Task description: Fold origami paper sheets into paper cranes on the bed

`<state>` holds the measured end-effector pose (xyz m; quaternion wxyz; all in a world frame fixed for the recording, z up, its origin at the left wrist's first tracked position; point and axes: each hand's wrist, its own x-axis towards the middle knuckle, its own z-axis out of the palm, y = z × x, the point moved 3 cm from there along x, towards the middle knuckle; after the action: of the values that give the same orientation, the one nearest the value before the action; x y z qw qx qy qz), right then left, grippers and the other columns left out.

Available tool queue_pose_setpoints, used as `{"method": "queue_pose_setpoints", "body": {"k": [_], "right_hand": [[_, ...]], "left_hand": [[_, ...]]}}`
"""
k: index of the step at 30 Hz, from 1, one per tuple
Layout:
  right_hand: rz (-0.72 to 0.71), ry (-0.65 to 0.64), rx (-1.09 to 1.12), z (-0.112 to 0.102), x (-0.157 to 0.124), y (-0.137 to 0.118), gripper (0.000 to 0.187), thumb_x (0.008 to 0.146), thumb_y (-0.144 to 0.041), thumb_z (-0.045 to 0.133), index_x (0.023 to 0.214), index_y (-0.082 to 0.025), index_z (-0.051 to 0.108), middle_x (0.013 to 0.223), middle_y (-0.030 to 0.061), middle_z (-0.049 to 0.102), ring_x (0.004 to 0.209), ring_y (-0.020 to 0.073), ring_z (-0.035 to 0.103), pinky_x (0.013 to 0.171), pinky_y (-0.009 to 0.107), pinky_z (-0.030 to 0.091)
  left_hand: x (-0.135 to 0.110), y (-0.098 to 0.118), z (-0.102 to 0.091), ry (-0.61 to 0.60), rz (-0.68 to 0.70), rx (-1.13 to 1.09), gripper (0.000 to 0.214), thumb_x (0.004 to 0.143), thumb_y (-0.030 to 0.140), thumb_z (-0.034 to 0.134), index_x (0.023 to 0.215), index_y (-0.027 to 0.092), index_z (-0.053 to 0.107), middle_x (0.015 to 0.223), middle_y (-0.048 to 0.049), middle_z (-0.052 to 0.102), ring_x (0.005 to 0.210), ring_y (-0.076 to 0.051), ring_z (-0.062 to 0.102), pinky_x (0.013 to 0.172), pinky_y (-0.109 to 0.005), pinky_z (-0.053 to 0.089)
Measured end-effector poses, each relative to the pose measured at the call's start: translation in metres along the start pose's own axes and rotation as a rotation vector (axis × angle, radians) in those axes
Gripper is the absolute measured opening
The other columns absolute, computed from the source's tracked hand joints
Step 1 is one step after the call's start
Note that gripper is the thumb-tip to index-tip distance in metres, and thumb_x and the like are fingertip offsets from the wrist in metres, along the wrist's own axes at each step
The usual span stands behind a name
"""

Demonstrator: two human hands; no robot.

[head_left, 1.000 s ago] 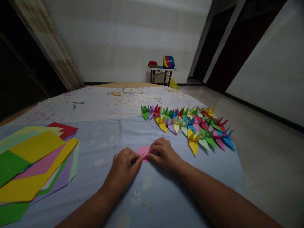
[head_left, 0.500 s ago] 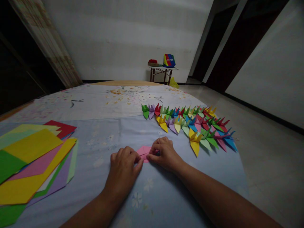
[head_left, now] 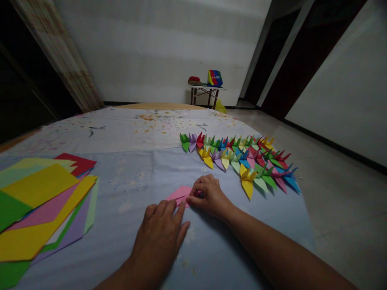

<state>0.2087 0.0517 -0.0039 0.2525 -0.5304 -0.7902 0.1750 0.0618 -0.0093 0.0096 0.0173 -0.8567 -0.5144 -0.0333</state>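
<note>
A small folded pink paper (head_left: 180, 194) lies on the light blue flowered cloth (head_left: 136, 177) in front of me. My right hand (head_left: 210, 196) pinches the paper's right edge with curled fingers. My left hand (head_left: 160, 233) lies flat on the cloth just below the paper, fingers stretched out, fingertips touching its near edge. Rows of finished paper cranes (head_left: 242, 159) in many colours lie to the upper right of my hands.
A fanned stack of coloured paper sheets (head_left: 42, 205) lies at the left. The cloth's right edge drops to a tiled floor (head_left: 338, 193). A small table (head_left: 205, 92) with a coloured box stands by the far wall.
My left hand has slid back toward me and flattened out, uncovering more of the pink paper. My right hand keeps its pinch in the same place.
</note>
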Motion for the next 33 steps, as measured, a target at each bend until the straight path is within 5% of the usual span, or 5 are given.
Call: {"method": "queue_pose_setpoints", "body": {"k": [18,33], "right_hand": [[0.007,0.034,-0.073,0.0018,-0.0031,-0.0021,0.019,0.074,-0.038,0.065,0.075,-0.02,0.061,0.079,0.002,0.055,0.088,0.0199,0.042,0.075,0.033,0.027],[0.068,0.07,-0.093,-0.0022,-0.0068,-0.0015,0.024,0.071,-0.038,0.068,0.087,-0.022,0.058,0.109,0.0062,0.05,0.108,0.0253,0.037,0.087,0.041,0.03]], "left_hand": [[0.0024,-0.0014,0.0006,-0.036,-0.031,-0.035,0.039,0.087,0.033,0.042,0.123,0.022,0.052,0.114,-0.0112,0.057,0.104,-0.028,0.048,0.087,-0.045,0.032],[-0.0048,-0.0074,-0.0033,-0.052,-0.041,-0.014,0.038,0.086,0.033,0.044,0.121,0.021,0.054,0.122,-0.013,0.054,0.111,-0.031,0.045,0.09,-0.05,0.029]]}}
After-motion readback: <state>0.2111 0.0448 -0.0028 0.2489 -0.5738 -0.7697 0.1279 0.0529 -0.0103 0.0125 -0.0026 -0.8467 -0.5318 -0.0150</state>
